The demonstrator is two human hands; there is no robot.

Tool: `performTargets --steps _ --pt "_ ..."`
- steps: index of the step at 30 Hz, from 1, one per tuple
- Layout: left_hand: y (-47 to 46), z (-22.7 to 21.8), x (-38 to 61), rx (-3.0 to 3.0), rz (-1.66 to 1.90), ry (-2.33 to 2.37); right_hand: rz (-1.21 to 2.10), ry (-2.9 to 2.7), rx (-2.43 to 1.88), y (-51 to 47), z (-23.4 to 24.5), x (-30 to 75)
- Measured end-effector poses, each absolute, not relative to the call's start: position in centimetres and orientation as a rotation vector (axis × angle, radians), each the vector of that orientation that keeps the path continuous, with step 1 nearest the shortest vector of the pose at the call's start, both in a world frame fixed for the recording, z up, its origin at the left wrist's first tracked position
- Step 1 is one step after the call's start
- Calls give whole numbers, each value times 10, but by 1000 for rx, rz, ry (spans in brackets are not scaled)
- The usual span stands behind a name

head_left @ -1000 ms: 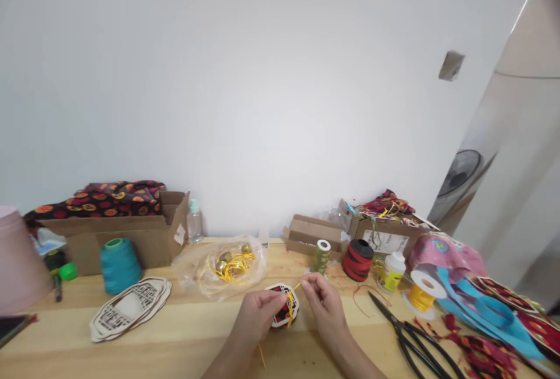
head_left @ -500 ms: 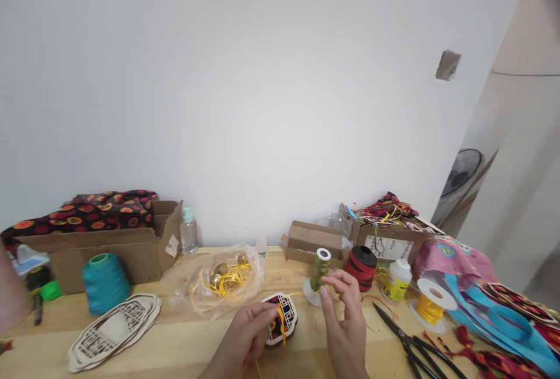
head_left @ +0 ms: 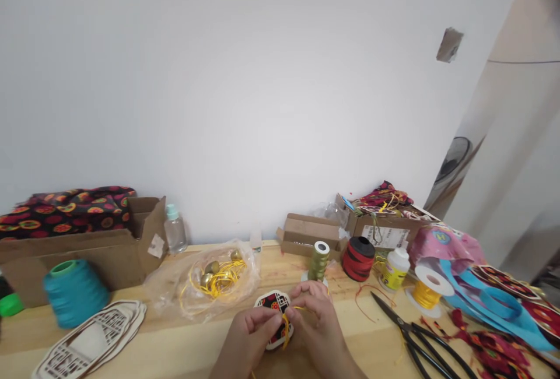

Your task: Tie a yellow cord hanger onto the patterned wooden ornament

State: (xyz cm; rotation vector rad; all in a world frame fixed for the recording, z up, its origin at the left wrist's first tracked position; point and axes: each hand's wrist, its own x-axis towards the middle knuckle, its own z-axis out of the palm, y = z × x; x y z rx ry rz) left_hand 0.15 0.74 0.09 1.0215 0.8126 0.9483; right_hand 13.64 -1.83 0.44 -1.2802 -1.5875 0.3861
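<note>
- Left hand (head_left: 249, 335): thumb and forefinger pinched shut on the near-left edge of the round wood-lattice ornament with red-and-black fabric (head_left: 272, 304); the other fingers were curled under.
- Right hand (head_left: 321, 323): fingers (head_left: 306, 300) bunched tight at the ornament's right edge, closed on the thin yellow cord (head_left: 286, 332). The exact contact spot was partly hidden by the knuckles.
- The ornament sat between the two sets of fingertips, low over the pale wooden table (head_left: 184, 344), lattice face up and towards the camera.
- The cord hung down across the ornament's face between both thumbs, and a short strand ran across to the right fingers.
- Just beyond the right fingers: an olive-green thread spool with a white top (head_left: 319, 261), upright.
- Further right of it: a red-and-black banded spool (head_left: 359, 259), then a white glue bottle with a yellow label (head_left: 392, 269), then a white reel of yellow ribbon (head_left: 425, 292).
- Right of the right hand, near it: long black scissors (head_left: 411, 335), lying flat with the blades pointing away.
- Beyond the left fingers and to their left: a clear plastic bag of gold bells and yellow cord (head_left: 210, 280).
- Well left of the left hand: a teal thread cone (head_left: 73, 292) and a stack of pale wooden lattice cut-outs (head_left: 87, 341), just beside each other.
- Behind those, by the wall: an open brown cardboard box (head_left: 87, 253) and a small clear bottle with a pale green cap (head_left: 174, 230).
</note>
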Motion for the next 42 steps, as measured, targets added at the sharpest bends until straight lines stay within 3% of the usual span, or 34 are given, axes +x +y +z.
performTargets --steps 18,42 --pt "7 -2 -1 1094 808 893 1034 -1222 -1140 -18 1 133" --pt "8 1 -3 954 816 855 896 -1114 -1288 -14 -4 144"
